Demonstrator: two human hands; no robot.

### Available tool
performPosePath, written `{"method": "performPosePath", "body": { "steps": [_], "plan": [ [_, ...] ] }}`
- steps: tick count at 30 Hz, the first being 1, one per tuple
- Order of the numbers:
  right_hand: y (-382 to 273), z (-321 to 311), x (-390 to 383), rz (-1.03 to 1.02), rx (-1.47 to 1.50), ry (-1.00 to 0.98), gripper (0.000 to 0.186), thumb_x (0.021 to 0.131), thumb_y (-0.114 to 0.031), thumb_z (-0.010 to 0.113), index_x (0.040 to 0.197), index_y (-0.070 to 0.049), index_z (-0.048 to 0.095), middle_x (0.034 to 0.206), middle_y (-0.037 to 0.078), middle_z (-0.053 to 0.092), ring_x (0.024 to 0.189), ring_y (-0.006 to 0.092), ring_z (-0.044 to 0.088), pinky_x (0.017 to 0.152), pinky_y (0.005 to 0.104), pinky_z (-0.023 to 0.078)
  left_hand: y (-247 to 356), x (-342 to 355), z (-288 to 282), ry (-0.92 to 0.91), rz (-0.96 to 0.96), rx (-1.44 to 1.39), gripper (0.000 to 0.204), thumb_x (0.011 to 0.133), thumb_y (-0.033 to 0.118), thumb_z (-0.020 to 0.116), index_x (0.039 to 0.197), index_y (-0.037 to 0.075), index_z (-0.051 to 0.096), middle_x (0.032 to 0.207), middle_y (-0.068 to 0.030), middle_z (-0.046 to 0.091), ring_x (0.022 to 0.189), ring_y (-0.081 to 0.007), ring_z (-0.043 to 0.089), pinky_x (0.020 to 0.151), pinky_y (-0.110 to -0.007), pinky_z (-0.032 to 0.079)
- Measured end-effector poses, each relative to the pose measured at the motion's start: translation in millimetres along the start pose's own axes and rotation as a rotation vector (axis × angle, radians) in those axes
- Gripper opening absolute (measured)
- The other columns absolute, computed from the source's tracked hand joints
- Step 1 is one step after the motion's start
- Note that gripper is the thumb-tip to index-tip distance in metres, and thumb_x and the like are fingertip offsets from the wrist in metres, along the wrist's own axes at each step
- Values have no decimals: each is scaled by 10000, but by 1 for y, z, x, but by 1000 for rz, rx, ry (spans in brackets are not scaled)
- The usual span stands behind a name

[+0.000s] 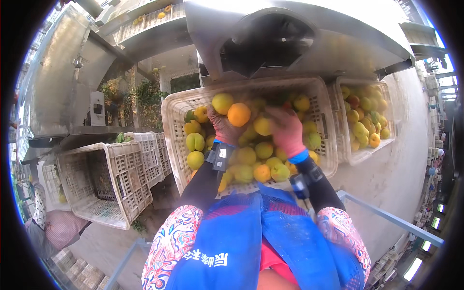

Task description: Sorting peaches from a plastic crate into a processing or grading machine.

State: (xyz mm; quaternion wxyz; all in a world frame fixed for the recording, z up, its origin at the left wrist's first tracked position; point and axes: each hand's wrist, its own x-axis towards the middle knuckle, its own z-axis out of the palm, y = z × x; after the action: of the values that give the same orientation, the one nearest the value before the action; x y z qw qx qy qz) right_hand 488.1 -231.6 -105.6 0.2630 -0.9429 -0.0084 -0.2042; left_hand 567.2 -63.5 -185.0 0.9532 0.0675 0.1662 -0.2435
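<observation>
Apron [299,232]: blue, lower centre.
Left hand [224,130]: centre, just left of the middle; fingers partly curled, seeming to hold an orange fruit [239,114] and a yellow-green fruit [222,103] side by side.
Right hand [286,130]: right of centre, blurred, beside a yellow fruit [262,125]; cannot tell how open its fingers are or whether they grip.
Fruit handling: apparently sorting by hand; the next move calls for a steady left hold and a clear right grasp.
Crate [171,140]: centre, beneath both hands, heaped with fruit.
Side crate [344,140]: right, also fruit-filled.
Machine [357,53]: metal, top centre.
</observation>
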Motion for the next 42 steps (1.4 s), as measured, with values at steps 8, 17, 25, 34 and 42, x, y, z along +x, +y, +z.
{"method": "performPosePath", "body": {
  "steps": [8, 17, 25, 34, 42],
  "plan": [
    [33, 41, -12, 56, 1, -552, 631, 790, -391, 759, 1300, -50, 617, 1250, 208, 651, 1144, 394, 612, 982, 453, 487, 27, -21, 2, 20, -89, 238, 954, 729, 914, 519, 1192, 83, 596, 1054, -117, 647, 907, -292, 621, 764, -416, 547],
    [-7, 40, 4, 306, 277, -704, 955, 705, -516, 818, 1437, -6, 478, 1350, 274, 576, 1253, 412, 554, 1057, 439, 447, 56, -79, -1, 29, -153, 460, 948, 727, 790, 692, 1362, 107, 528, 1250, -142, 620, 1043, -330, 659, 790, -530, 594],
    [-67, -20, 31, 181, 694, -284, 1074, 668, -299, 907, 1518, 26, 337, 1531, 238, 412, 1429, 346, 406, 1161, 385, 346, 45, -78, 47, -167, -112, 93, 889, 837, 778, 572, 1412, 105, 492, 1376, -175, 565, 1194, -372, 602, 938, -559, 554],
    [-95, -30, 66, 12, 451, 8, 893, 675, -239, 873, 1417, 40, 461, 1263, 258, 608, 1177, 403, 605, 1007, 429, 477, 71, -63, 87, -274, -167, 280, 901, 862, 809, 489, 1413, 96, 487, 1342, -169, 585, 1159, -355, 617, 962, -494, 552],
    [-84, -41, 89, -166, 346, -24, 945, 673, -316, 894, 1436, 39, 464, 1246, 210, 636, 1104, 373, 633, 974, 429, 492, 76, -60, 112, -252, -192, 305, 929, 840, 815, 522, 1413, 85, 487, 1354, -151, 572, 1193, -305, 594, 1010, -449, 517]
  ]
}}
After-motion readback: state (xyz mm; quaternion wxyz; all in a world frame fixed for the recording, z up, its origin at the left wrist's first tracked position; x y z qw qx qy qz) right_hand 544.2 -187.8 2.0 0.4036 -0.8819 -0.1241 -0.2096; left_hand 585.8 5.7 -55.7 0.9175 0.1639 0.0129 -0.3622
